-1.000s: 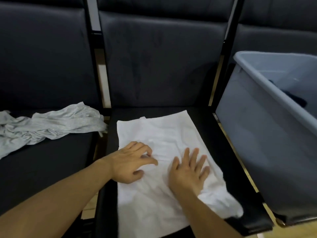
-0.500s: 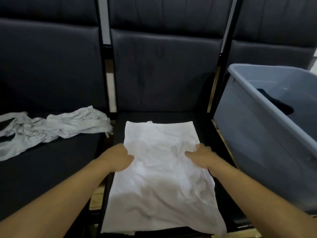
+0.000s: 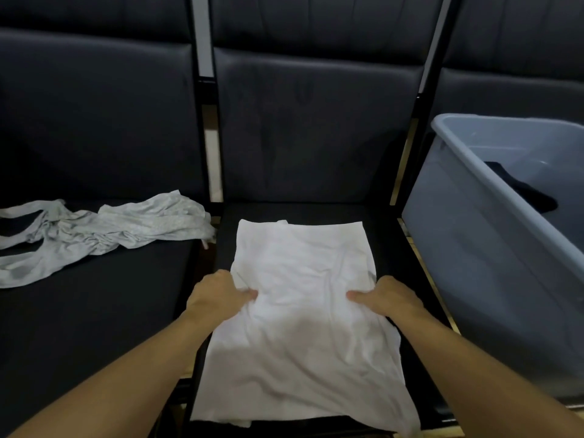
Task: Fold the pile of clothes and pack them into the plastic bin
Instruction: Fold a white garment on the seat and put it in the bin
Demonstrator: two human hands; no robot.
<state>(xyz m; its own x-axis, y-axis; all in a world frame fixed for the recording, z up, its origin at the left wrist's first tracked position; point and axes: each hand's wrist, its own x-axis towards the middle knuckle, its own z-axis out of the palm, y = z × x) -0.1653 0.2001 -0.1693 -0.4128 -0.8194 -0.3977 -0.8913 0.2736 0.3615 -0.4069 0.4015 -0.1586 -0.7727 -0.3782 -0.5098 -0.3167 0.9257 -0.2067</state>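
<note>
The white shirt point(image 3: 303, 314) lies flat on the middle seat point(image 3: 392, 235), the left hand point(image 3: 218, 298) pinching its left edge and the right hand point(image 3: 388, 298) pinching its right edge, a grey garment point(image 3: 104, 229) crumpled farther left, the bin point(image 3: 467, 248) at right holding dark cloth point(image 3: 521, 191).

Three garments point(image 3: 300, 311), one bin point(image 3: 493, 248), three seats point(image 3: 94, 311), two hands point(image 3: 218, 298).

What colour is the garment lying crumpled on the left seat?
Pale grey, faintly speckled; the grey garment shows in the head view.
</note>
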